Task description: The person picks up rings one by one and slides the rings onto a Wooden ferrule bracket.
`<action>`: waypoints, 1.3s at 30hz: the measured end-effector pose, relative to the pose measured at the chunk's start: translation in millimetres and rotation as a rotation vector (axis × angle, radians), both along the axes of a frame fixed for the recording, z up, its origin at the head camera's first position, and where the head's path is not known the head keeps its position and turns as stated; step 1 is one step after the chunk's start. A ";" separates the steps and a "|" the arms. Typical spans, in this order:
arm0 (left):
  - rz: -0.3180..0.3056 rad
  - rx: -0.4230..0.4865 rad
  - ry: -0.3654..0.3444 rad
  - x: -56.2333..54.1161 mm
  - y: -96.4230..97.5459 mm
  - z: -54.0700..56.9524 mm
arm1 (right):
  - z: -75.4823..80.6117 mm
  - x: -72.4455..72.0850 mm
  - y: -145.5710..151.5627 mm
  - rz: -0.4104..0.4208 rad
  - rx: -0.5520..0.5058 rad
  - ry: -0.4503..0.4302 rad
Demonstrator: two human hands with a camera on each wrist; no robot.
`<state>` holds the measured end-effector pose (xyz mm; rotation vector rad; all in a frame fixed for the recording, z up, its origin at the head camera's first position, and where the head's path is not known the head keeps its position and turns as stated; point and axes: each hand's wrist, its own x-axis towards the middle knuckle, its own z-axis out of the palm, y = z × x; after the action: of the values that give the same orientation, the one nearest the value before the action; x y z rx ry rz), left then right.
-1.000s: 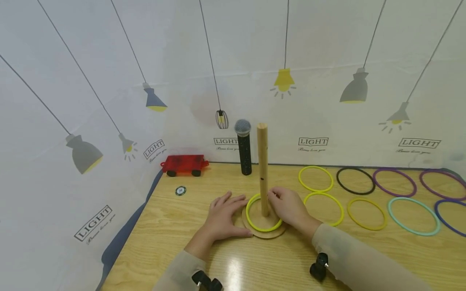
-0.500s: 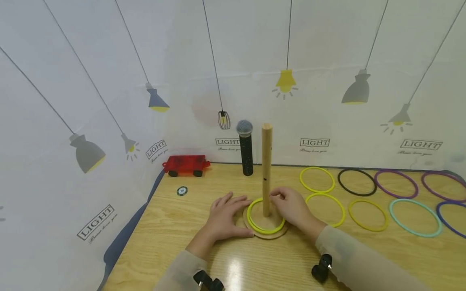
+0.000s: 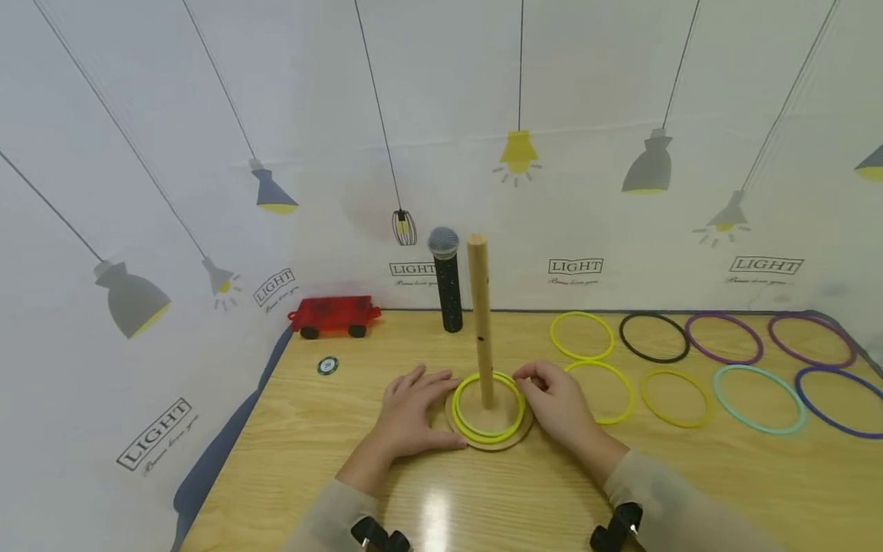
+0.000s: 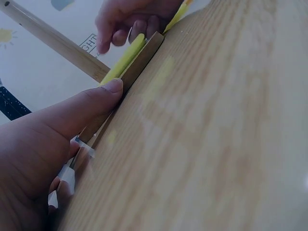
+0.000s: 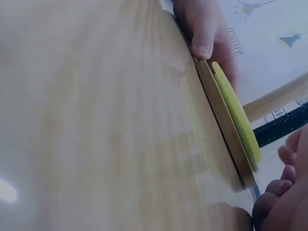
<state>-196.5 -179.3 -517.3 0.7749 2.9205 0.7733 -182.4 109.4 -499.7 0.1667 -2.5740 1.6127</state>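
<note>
In the head view, a round wooden base (image 3: 500,418) carries an upright wooden rod (image 3: 480,322). Two yellow rings (image 3: 490,441) lie flat on the base around the rod, slightly offset. My left hand (image 3: 417,410) lies spread on the left side, thumb at the front rim and fingers behind. The left wrist view shows that thumb (image 4: 91,106) against the base's edge. At the rings' right edge is my right hand (image 3: 560,402), fingertips close to the rings. In the right wrist view its loosely bent fingers (image 5: 284,187) stand apart from the rings.
At the back stand a microphone (image 3: 449,287) and a red toy cart (image 3: 333,315). A poker chip (image 3: 327,366) lies near the cart. Several rings, among them a black ring (image 3: 658,360) and a turquoise ring (image 3: 762,428), lie on the right of the wooden table (image 3: 303,483).
My right hand has drawn back slightly to the right from beside the rod to the rings' edge. The two rings now show lying on the base. The left hand keeps its place.
</note>
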 end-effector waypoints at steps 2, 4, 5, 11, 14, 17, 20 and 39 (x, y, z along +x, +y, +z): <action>-0.005 0.006 -0.002 0.3 -1.5 -0.7 | -4.6 10.2 6.8 -0.007 -0.052 0.072; -0.018 -0.001 -0.014 0.0 -1.1 -1.3 | -8.2 22.8 17.3 -0.009 -0.116 0.159; -0.028 0.000 -0.013 -0.6 -0.7 -2.3 | -9.5 29.2 23.1 -0.005 -0.142 0.208; -0.015 -0.021 -0.006 -3.6 -3.7 -0.4 | -11.6 56.4 55.6 0.087 -0.165 0.458; -0.003 -0.028 -0.012 -3.9 -8.4 2.5 | -14.7 61.4 70.4 0.084 -0.138 0.507; 0.001 -0.017 -0.011 -4.5 -12.3 4.2 | -15.6 61.9 85.5 0.045 -0.128 0.522; 0.001 -0.011 -0.014 -4.6 -14.4 4.7 | -13.2 62.9 102.6 0.012 -0.102 0.534; 0.016 -0.011 -0.019 0.9 -18.2 7.4 | -5.0 55.4 256.5 -0.714 0.119 0.384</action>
<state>-195.6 -197.5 -509.8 0.7402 2.9153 0.7601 -127.0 365.9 -504.6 -0.3600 -2.0786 1.0437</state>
